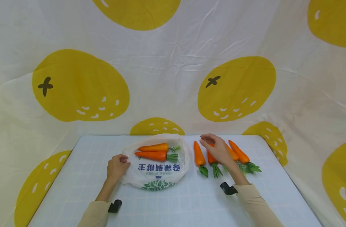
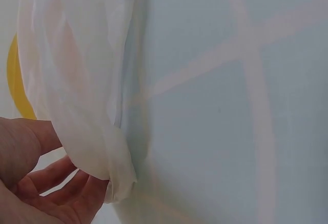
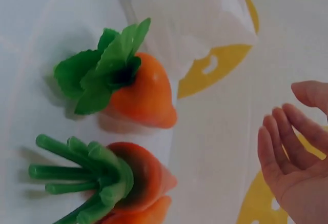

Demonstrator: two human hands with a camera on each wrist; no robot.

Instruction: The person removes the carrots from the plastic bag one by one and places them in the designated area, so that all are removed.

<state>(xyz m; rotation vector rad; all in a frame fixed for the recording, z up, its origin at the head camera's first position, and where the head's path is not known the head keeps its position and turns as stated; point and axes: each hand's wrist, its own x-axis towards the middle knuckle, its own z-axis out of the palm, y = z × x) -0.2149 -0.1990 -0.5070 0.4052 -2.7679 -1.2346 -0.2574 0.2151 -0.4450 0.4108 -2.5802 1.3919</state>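
A white plastic bag (image 1: 158, 176) with blue lettering and green leaf print lies with its mouth spread. Inside its rim lie two carrots, a lighter orange one (image 1: 154, 147) above a redder one (image 1: 153, 155), both with green tops. My left hand (image 1: 116, 168) grips the bag's left edge; in the left wrist view the thumb and fingers (image 2: 92, 193) close on the thin plastic. Over the loose carrots on the right, my right hand (image 1: 218, 151) hovers with fingers loosely bent and apart, holding nothing. It partly hides the middle carrots (image 1: 212, 159).
Several carrots lie in a row right of the bag, from the leftmost carrot (image 1: 199, 154) to the rightmost carrot (image 1: 239, 152), leafy ends towards me. A pale checked cloth covers the table (image 1: 161, 211). Behind hangs a white curtain (image 1: 161, 88) with yellow fruit prints.
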